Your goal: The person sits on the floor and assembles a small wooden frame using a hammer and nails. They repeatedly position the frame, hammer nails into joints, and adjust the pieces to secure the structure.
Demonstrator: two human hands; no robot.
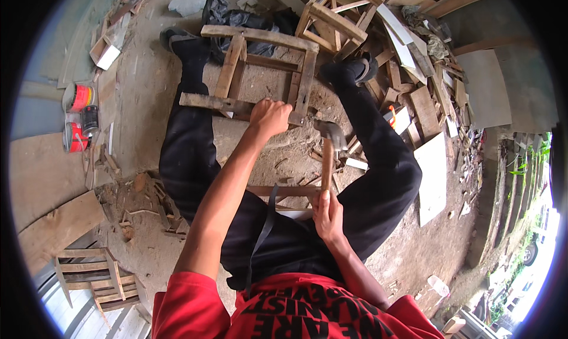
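Observation:
A small frame of rough wooden pieces (260,38) lies on the ground between my feet. My left hand (271,117) is closed over its near rail (204,101), close to the right corner. A thin dark sliver shows just beyond those fingers; whatever they pinch is too small to make out. Held upright by its wooden handle (327,164), a hammer has its metal head (332,134) to the right of the frame's near corner. My right hand (329,216) is wrapped round the lower handle, above my right thigh.
Another wooden frame (334,22) stands beyond my right foot, beside a heap of scrap wood (425,111). Black plastic (222,13) lies behind the near frame. Red cans (76,136) sit at the left. A slatted wooden piece (97,277) is at the lower left.

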